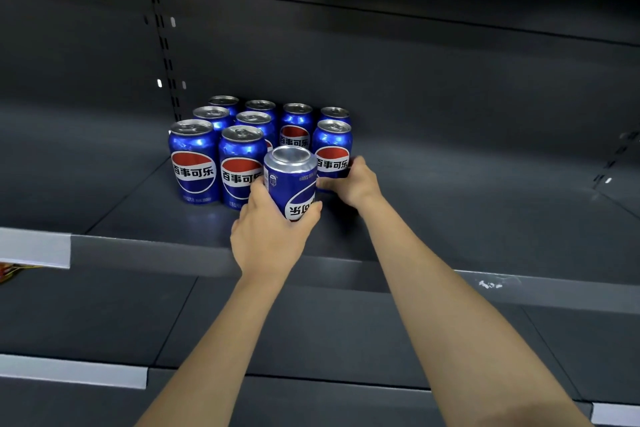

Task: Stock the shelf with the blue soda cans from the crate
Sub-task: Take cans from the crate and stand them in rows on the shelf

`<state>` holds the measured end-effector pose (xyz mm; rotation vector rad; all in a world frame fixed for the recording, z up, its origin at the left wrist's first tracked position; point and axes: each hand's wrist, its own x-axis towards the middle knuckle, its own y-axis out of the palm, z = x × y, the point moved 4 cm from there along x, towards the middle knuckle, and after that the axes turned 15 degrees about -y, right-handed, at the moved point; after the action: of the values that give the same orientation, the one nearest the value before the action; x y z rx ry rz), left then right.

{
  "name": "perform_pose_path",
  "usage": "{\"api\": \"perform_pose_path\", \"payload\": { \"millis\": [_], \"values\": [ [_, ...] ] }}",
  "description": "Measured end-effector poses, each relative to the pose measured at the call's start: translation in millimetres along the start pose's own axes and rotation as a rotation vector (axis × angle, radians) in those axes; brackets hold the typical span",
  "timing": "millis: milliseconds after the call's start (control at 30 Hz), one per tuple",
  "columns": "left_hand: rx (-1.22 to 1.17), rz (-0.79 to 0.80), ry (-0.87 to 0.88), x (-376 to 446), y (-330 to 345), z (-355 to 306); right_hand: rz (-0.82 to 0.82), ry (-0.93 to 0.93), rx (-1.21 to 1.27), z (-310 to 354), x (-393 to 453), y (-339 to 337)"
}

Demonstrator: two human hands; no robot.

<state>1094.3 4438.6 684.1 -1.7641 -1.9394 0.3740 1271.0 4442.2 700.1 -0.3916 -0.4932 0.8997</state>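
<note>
Several blue soda cans (194,163) stand upright in rows on the dark grey shelf (467,218), left of centre. My left hand (270,236) grips one more blue can (292,180) upside down, its bare bottom facing up, just in front of the group. My right hand (353,180) is curled round the lower part of the rightmost front can (332,149), which stands on the shelf. The crate is not in view.
A slotted upright (166,55) runs down the back wall behind the cans. A lower shelf (311,333) with white price strips (72,371) lies below. To the right of the cans the shelf surface is bare.
</note>
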Motion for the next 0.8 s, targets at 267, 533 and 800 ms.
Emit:
{"api": "perform_pose_path", "payload": {
  "millis": [267, 533, 800],
  "values": [
    [0.001, 0.010, 0.005, 0.6, 0.7, 1.8, 0.000, 0.009, 0.011, -4.0, 4.4, 0.4],
    [0.000, 0.014, 0.003, 0.5, 0.7, 1.8, -0.013, 0.005, 0.022, -6.7, 3.9, -0.3],
    [-0.001, 0.011, 0.011, 0.3, 0.9, 2.0, -0.044, -0.023, -0.033, -0.5, 0.7, 9.0]
  ]
}}
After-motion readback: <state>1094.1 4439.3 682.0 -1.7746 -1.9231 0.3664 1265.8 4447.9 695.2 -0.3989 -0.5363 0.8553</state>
